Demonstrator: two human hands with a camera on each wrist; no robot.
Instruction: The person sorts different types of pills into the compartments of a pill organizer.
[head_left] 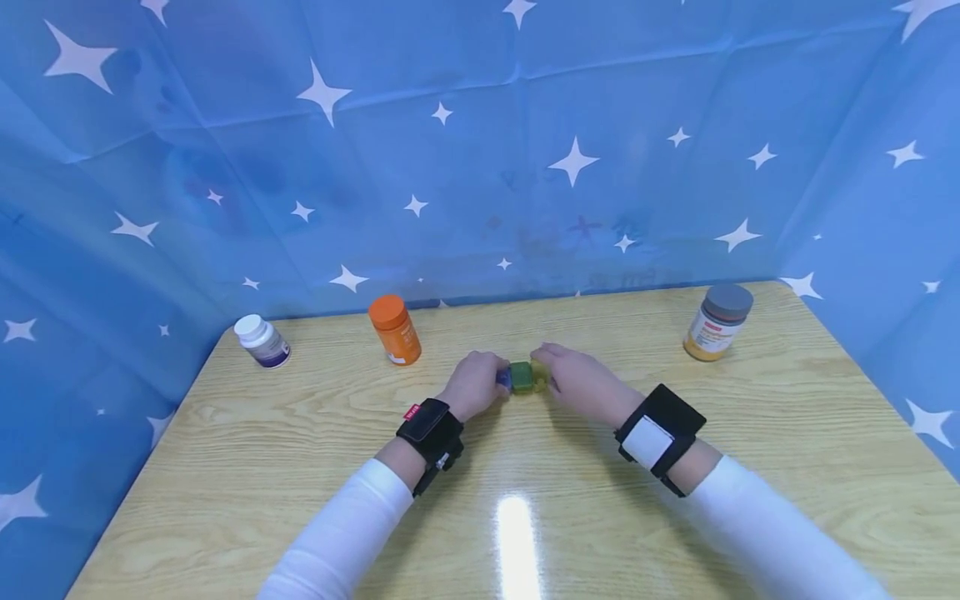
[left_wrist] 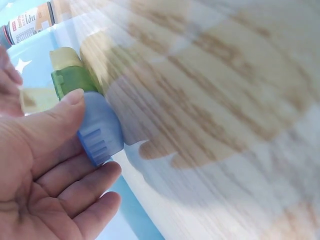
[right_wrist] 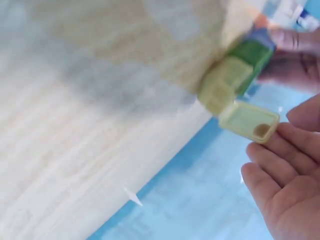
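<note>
A small pill box stands on the table between the two hands, with a blue, a green and a yellow section in a row. My left hand (head_left: 474,385) pinches the blue section (left_wrist: 102,125), its thumb on the near face. The green section (head_left: 521,377) sits in the middle. At the other end, the lid (right_wrist: 249,121) of the yellow section (right_wrist: 220,90) is swung out. My right hand (right_wrist: 295,175) has its fingertips at that lid's edge, the fingers fairly straight. A brownish round spot shows on the lid; what it is I cannot tell.
Toward the table's back edge stand a white bottle (head_left: 262,340) at the left, an orange bottle (head_left: 395,331) left of the hands, and a grey-capped jar (head_left: 717,322) at the right. A blue cloth with white stars (head_left: 480,167) hangs behind the wooden table (head_left: 300,433).
</note>
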